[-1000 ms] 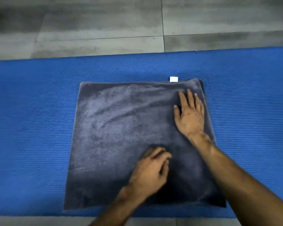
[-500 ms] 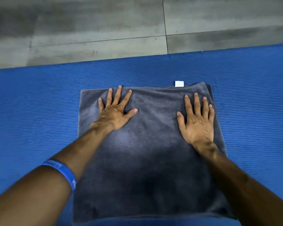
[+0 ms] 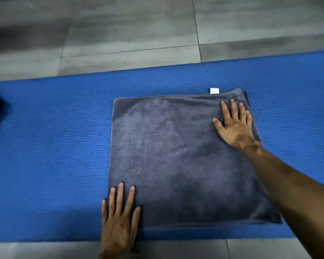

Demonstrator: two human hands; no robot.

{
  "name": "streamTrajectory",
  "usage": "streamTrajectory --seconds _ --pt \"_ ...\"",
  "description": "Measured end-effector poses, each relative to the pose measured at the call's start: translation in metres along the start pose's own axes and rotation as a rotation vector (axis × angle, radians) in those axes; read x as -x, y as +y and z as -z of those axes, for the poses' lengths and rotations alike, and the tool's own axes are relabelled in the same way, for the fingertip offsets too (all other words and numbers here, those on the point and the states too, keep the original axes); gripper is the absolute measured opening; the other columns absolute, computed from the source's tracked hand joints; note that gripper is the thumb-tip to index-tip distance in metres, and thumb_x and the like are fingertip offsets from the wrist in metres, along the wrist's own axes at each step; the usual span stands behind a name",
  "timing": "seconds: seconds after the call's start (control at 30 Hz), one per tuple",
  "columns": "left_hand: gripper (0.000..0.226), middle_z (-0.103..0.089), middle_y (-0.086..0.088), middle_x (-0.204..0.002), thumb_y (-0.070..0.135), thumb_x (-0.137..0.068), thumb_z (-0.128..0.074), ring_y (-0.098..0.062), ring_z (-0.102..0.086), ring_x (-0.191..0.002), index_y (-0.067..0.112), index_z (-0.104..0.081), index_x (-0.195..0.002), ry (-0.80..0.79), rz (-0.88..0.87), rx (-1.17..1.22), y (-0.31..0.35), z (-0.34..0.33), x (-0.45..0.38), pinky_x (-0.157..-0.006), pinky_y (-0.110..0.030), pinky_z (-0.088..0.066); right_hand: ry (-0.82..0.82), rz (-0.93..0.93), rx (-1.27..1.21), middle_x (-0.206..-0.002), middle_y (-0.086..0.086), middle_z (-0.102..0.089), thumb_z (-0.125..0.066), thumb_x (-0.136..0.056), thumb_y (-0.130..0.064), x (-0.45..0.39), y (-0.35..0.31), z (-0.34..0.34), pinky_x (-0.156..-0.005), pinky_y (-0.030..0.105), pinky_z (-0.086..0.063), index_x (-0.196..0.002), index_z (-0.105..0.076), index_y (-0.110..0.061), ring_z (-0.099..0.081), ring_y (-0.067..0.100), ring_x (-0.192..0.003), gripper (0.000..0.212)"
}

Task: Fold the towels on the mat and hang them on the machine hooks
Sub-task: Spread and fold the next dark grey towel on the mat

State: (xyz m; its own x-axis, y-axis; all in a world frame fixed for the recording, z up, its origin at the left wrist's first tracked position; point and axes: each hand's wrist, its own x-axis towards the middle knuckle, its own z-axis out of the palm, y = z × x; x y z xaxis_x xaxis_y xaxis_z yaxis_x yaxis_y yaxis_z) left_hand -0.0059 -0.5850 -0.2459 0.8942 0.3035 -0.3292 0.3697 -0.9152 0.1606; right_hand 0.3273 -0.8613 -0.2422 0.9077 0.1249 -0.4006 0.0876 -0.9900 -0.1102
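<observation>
Left hand (image 3: 120,217) flat, fingers straight, pressing towel's lower-left corner. Right hand (image 3: 234,124) flat, spread, near upper-right corner. Grey plush towel (image 3: 176,157) folded square, centre frame, on ribbed blue mat (image 3: 51,165). White tag (image 3: 214,90) at top edge. Bare mat left; tiled floor (image 3: 120,34) above.

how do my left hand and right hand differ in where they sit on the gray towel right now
The left hand lies on the near left corner of the gray terry towel; the right hand lies by the far right corner. The left hand overlaps the towel's edge; the right sits fully on it. Both are flat, fingers straight.
</observation>
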Motion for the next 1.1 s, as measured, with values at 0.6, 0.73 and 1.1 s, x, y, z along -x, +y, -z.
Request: streamTrajectory --seconds 0.6,0.73,1.1 --pt "0.070 -0.059 -0.019 -0.111 0.029 -0.055 -0.084 -0.039 -0.058 -0.103 0.016 -0.053 -0.117 0.283 0.568 0.901 0.002 0.017 0.012 -0.095 -0.049 -0.046 0.234 -0.483 -0.984 -0.106 0.015 -0.063 -0.074 -0.083 -0.009 0.232 0.070 -0.055 -0.079 0.025 -0.050 -0.116 -0.056 -0.007 -0.060 0.030 -0.097 0.037" --pt "0.019 -0.066 -0.008 -0.077 0.015 -0.072 -0.082 -0.031 -0.062 -0.075 0.013 -0.065 -0.080 0.013 0.704 1.137 -0.003 0.034 0.016 -0.061 -0.030 -0.052 0.015 -0.614 -1.243 -0.095 0.013 -0.069 -0.076 -0.082 -0.017 0.230 0.083 -0.038 -0.055 0.027 -0.048 -0.097 -0.066 -0.003 -0.061 0.019 -0.077 0.023" --pt "0.020 -0.057 -0.017 -0.067 0.005 -0.071 -0.077 -0.020 -0.057 -0.053 0.002 -0.064 -0.087 -0.660 0.655 1.276 -0.043 0.102 0.057 -0.045 -0.022 -0.047 -0.507 -0.556 -1.404 -0.067 0.017 -0.059 -0.094 -0.045 -0.029 0.292 0.120 0.008 -0.057 0.030 -0.049 -0.089 -0.068 -0.005 -0.059 0.023 -0.052 0.055"
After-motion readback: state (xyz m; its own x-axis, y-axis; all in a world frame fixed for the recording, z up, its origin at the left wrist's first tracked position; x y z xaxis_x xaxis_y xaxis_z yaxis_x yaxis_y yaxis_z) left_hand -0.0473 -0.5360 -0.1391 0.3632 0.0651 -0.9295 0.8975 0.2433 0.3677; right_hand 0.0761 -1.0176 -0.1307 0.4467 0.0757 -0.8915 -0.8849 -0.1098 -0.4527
